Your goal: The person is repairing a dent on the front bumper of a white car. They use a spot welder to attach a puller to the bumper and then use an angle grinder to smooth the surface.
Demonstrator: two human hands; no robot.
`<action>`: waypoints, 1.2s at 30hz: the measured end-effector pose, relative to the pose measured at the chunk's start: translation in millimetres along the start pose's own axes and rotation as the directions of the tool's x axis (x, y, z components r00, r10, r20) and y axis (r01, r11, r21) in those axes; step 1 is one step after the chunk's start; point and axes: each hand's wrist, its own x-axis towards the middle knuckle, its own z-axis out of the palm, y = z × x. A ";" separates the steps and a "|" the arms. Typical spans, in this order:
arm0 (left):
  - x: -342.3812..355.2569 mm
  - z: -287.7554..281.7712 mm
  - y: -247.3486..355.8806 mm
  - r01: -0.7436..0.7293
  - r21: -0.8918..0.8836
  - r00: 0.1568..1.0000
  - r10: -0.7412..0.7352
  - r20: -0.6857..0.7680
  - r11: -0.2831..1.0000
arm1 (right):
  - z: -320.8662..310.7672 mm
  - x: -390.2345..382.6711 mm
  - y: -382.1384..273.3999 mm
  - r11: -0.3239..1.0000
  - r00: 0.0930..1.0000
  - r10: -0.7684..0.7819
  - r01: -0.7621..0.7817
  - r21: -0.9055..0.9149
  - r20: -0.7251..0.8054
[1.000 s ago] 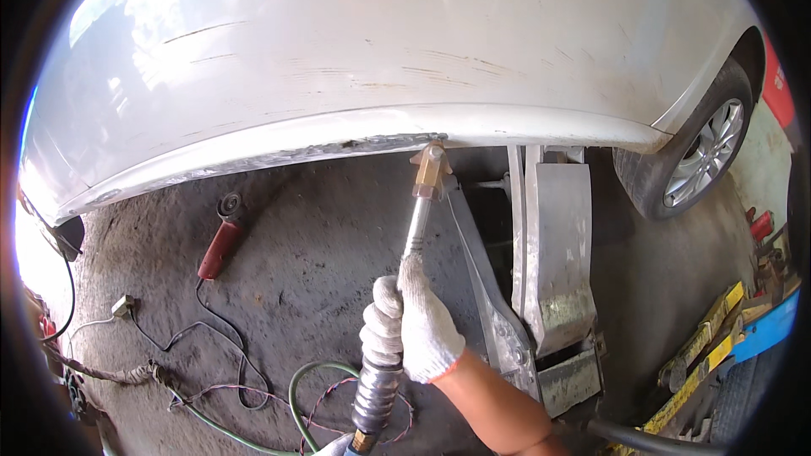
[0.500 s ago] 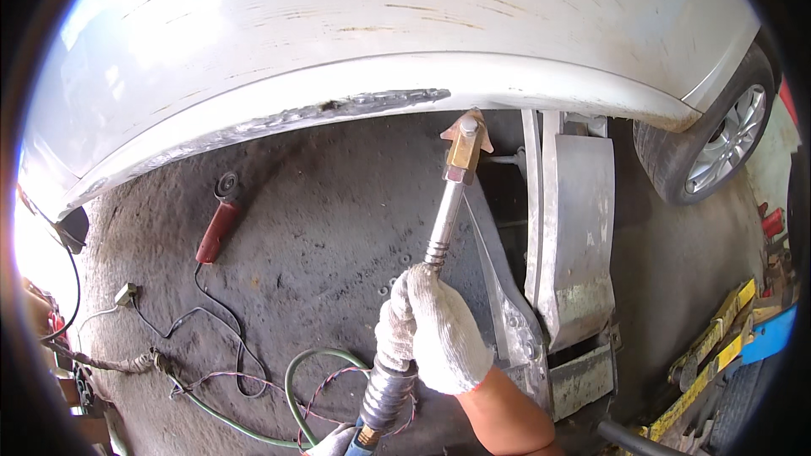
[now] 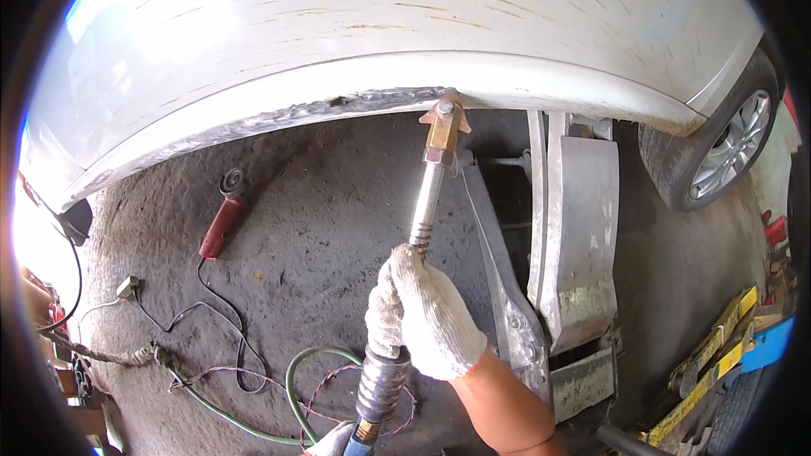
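**Puller tip at the sill seam, bare-metal strip only partly worked**

I'm holding the long rod tool point(image 3: 427, 203) in my right hand point(image 3: 427, 321), gloved in white knit cotton, fingers wrapped tight around the shaft just above the ribbed black grip. The brass head point(image 3: 443, 128) at the far end sits right against the lower edge of the silver car body point(image 3: 380, 25), at the right end of the rough, ground-back strip point(image 3: 338, 108) running along the sill. I can't tell for sure whether the tip is actually touching the metal or just shy of it.

My left hand barely shows: only a bit of white glove point(image 3: 331, 441) at the bottom edge, near the tool's tail and hose, so I can't tell whether it is gripping anything.

As I judge it, the strip is stripped to bare metal and looks uneven along its length to the left of the tip, so most of the seam seems left to work. The panel above remains scratched and unfinished.

On the concrete floor point(image 3: 321, 228) lie a red-handled angle grinder point(image 3: 221, 218), its cord, and a green hose point(image 3: 291, 388). A loose metal panel point(image 3: 579, 236) leans under the car, near the rear wheel point(image 3: 726, 148).
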 end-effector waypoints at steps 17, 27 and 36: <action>-40.3 22.4 7.7 0.094 -0.006 0.995 -0.093 0.040 0.996 | -4.4 -18.3 16.9 0.929 0.992 -0.029 0.071 -0.362 0.122; -27.9 -2.8 -17.1 -0.018 0.025 0.992 0.015 0.122 1.000 | 10.6 -13.0 2.0 0.953 0.973 0.151 -0.096 -0.289 0.174; -11.3 -16.9 -9.0 -0.067 -0.013 0.997 0.067 0.029 0.998 | 19.4 -27.0 10.2 0.939 0.993 -0.119 0.107 -0.328 -0.018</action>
